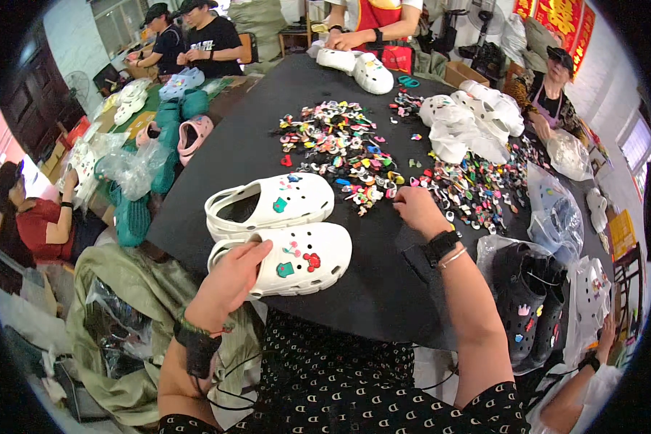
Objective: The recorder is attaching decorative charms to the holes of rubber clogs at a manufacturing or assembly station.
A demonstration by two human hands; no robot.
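Left hand closed on the near white clog, which bears green, pink and red charms, at the edge of the black table. Directly beyond this clog: the far white clog. Right of it: the right hand, fingers curled beside loose charms; whether they pinch one cannot be told. Farther right: black boots. Farther left: teal clogs.

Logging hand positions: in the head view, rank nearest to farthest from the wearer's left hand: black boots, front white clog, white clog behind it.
1. Front white clog: touching the left hand.
2. White clog behind it: just beyond.
3. Black boots: right side.
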